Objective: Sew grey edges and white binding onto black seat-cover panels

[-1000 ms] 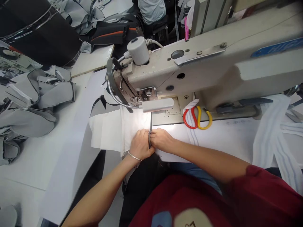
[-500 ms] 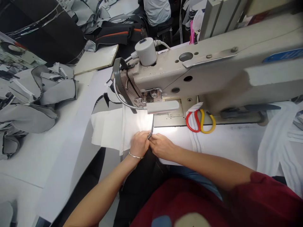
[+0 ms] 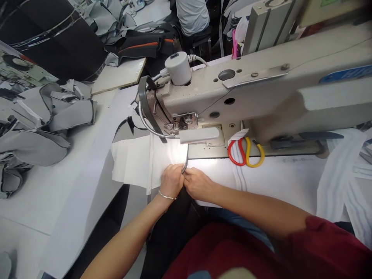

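Note:
White fabric with a dark edge lies under the head of a sewing machine, lit by the lamp. My left hand is closed on the fabric's near corner, a bracelet at its wrist. Right beside it, my right hand pinches the same dark edge. The fingertips of both hands nearly meet there, and the folded edge between them is partly hidden. Black fabric hangs below the hands toward my lap. The needle is hidden behind the lamp.
Scissors with red and yellow handles lie on the machine bed, right of my hands. Striped white tape drapes at the right. Grey sewn pieces pile up at the left. A person in a light shirt sits beyond the machine.
The view has shifted slightly, so the machine appears a little lower. Both hands keep their grip on the fabric edge, with almost no movement relative to the machine.

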`<state>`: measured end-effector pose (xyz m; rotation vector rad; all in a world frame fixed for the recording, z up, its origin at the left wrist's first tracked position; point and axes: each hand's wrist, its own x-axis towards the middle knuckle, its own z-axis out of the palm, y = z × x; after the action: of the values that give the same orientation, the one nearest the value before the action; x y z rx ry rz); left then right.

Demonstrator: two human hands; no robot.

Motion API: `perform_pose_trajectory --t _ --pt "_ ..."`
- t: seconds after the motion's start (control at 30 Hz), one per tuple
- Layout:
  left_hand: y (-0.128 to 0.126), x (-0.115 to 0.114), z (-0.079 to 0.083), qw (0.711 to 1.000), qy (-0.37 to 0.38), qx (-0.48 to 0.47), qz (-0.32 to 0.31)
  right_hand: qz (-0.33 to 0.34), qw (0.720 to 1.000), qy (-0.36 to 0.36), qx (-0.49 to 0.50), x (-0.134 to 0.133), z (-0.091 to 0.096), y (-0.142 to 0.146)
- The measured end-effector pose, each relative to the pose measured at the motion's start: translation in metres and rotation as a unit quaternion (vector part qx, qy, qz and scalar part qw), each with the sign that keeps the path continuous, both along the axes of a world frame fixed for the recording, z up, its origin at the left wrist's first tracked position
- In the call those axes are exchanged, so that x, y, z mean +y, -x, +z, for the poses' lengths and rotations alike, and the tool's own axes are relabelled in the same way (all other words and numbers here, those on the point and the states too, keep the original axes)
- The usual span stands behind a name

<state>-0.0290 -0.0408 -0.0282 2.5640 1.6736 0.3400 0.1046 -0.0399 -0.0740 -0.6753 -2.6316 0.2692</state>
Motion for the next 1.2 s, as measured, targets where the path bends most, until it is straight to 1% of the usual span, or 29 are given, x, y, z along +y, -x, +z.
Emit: perform_pose_trajectory --t 0.23,0.43,0.67,0.8,0.93,1.03,1.2 --pt "-0.003 -0.001 0.002 1.000 -0.008 0.000 0.000 -0.014 1.000 0.000 0.009 -0.001 0.000 -0.001" --pt "-0.009 0.005 0.000 1.000 -0.001 -0.002 0.018 -0.021 1.000 0.013 -0.016 0.004 -0.001 -0.001" --pt "-0.019 0.031 -0.001 0.998 0.007 0.030 0.062 -0.052 0.999 -0.001 0.007 0.026 0.004 -0.009" --pt "-0.026 0.048 0.007 0.993 0.043 0.056 0.090 -0.068 0.997 -0.003 0.017 0.037 0.006 -0.012" --pt "-0.032 0.065 0.017 0.985 0.087 0.087 0.120 -0.099 0.995 -0.001 0.013 0.046 0.010 -0.013" --pt "-0.035 0.076 0.020 0.982 0.088 0.104 0.130 -0.123 0.992 0.003 0.008 0.052 0.011 -0.014" --pt "-0.037 0.086 0.018 0.980 0.078 0.113 0.143 -0.162 0.987 0.002 0.017 0.057 0.012 -0.017"
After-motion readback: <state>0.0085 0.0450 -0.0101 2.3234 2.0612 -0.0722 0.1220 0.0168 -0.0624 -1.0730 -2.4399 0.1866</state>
